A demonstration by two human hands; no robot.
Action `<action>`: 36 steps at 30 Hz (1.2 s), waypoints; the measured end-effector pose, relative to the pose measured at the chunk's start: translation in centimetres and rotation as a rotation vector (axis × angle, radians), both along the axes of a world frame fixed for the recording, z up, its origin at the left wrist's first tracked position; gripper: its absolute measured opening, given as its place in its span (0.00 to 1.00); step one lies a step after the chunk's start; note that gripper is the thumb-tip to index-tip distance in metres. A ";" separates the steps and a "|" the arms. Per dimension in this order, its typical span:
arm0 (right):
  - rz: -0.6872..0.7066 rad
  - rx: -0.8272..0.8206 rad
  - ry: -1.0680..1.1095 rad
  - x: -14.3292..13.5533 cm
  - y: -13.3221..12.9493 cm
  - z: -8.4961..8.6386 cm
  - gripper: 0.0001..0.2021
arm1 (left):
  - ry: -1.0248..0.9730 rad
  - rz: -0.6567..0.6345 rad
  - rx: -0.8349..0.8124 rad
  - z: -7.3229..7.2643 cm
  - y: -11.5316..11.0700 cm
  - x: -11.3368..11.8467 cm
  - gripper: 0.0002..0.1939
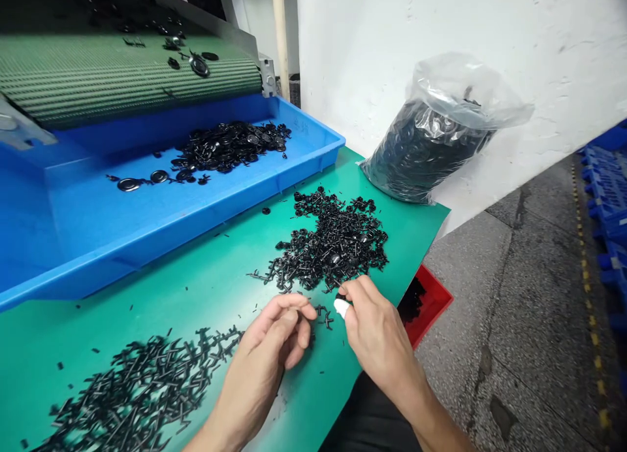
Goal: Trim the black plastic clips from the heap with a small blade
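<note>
My left hand (274, 341) is over the green tabletop with its fingers curled and the thumb against them. Whatever lies inside those fingers is hidden. To its right, my right hand (379, 331) pinches a small black plastic part (344, 296), mostly covered by the fingertips, and its thumb wears a white finger cover (341, 306). Just beyond the right fingertips lies a heap of small black plastic parts (337, 236). A few loose branched black pieces (326, 318) lie between the hands. Left of my left hand spreads a pile of black sprue-like sticks (142, 387).
A blue tray (161, 243) holding black round parts sits under a green conveyor belt (122, 73). A clear plastic bag (431, 138) full of black parts leans against the white wall (362, 53). Below the table's right edge is a red bin (434, 302) with black pieces inside.
</note>
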State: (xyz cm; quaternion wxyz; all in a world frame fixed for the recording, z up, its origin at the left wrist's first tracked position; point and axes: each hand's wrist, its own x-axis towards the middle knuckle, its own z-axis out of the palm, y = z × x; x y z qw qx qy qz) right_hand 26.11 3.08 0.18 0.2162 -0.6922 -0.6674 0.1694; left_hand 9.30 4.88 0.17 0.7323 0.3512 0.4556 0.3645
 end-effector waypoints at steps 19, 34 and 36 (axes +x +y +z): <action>0.119 0.057 0.372 -2.2 -2.1 1.2 0.12 | 0.077 -0.061 0.075 -0.2 -0.6 0.3 0.13; 0.194 0.178 0.152 -1.7 -2.7 1.3 0.23 | -0.038 0.128 -0.058 -0.6 -0.5 0.3 0.13; 0.176 0.206 0.046 -2.0 -3.0 0.9 0.20 | -0.043 0.155 -0.056 -0.5 -0.5 0.4 0.13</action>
